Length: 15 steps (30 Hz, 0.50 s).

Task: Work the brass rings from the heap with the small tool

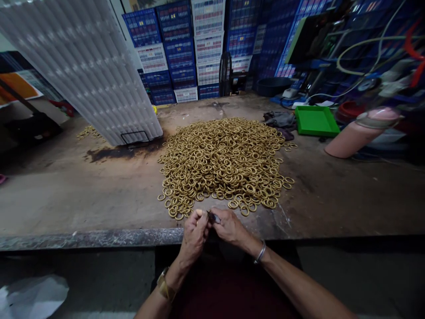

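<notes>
A wide pile of brass-coloured rings (222, 159) lies on the wooden table (126, 190). Just in front of the pile, at the table's front edge, my two hands meet. My left hand (195, 230), with a gold watch at the wrist, is closed with fingertips pinched; what it holds is too small to make out. My right hand (227, 225), with a silver bangle, is closed around a small dark object (214, 217) that I cannot identify, its tip against the left fingers.
A tall stack of white ribbed trays (86, 66) leans at the left. To the right are a green tray (316, 120), a pink bottle (358, 133) and a dark cloth (280, 120). Blue and white crates (179, 44) and a small fan (226, 73) stand behind.
</notes>
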Available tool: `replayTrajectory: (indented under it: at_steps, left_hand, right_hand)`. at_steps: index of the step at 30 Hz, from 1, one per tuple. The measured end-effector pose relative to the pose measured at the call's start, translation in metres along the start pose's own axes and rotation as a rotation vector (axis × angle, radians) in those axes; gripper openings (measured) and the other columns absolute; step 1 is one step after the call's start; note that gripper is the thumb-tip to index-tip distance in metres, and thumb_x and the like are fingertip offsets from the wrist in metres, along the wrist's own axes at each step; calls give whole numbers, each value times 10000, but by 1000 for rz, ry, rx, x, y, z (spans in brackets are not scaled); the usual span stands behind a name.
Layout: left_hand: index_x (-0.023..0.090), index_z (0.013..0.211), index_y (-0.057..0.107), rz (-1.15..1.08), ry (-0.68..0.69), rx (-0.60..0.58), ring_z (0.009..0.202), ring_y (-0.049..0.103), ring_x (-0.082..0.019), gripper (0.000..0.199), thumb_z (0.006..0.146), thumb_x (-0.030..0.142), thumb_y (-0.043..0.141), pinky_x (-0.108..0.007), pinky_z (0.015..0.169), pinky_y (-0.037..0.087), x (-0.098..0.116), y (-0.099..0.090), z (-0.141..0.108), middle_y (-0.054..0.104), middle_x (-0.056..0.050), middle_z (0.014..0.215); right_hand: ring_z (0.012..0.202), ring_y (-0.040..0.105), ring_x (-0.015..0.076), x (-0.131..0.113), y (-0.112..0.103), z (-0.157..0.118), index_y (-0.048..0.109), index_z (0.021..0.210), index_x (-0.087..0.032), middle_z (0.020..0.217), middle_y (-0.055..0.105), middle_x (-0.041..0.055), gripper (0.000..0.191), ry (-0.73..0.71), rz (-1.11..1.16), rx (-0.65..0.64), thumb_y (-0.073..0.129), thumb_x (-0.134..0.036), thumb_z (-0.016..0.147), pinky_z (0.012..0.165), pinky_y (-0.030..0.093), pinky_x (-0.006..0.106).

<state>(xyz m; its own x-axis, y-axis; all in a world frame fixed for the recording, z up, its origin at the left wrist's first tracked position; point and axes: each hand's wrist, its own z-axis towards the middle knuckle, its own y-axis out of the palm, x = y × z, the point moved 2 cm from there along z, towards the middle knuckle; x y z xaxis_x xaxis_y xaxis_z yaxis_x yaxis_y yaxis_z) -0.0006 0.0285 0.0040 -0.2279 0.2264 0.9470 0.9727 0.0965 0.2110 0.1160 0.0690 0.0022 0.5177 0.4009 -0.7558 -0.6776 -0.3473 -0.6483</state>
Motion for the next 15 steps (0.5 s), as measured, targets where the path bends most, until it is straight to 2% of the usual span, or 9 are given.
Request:
replayTrajectory:
  at_steps: [5, 8, 12, 15]
  left_hand:
    - [172, 653, 454, 67, 44, 33, 402, 317, -40, 352, 752, 502, 530, -167, 385, 232, 3, -1, 0, 422, 60, 519]
    - [170, 644, 448, 64, 1, -1, 397, 319, -38, 349, 755, 489, 537, -163, 376, 231, 6, -1, -8, 432, 57, 515]
    - [176, 688, 441, -153, -108, -110, 381, 312, -30, 306, 763, 451, 554, -152, 364, 224, 12, 1, -22, 463, 57, 541]
    - [172, 714, 437, -361, -134, -97, 413, 357, -33, 279, 760, 409, 575, -150, 359, 247, 12, -1, -23, 550, 16, 679]
  right_hand:
    - [516, 453, 102, -3, -3, 2, 517, 683, -183, 585, 542, -7, 123, 10, -88, -65, 415, -132, 728, 499, 268, 208]
    - [557, 496, 121, 0, -7, 5, 554, 750, -184, 630, 584, 15, 152, 78, -230, -99, 409, -138, 735, 519, 276, 220]
    - [654, 559, 154, 6, -8, 17, 563, 907, -180, 718, 629, 44, 212, 125, -424, -65, 416, -169, 755, 576, 298, 237]
    - [734, 582, 153, 5, -3, 29, 525, 997, -188, 819, 645, 49, 233, 116, -440, -21, 397, -193, 802, 620, 315, 232]
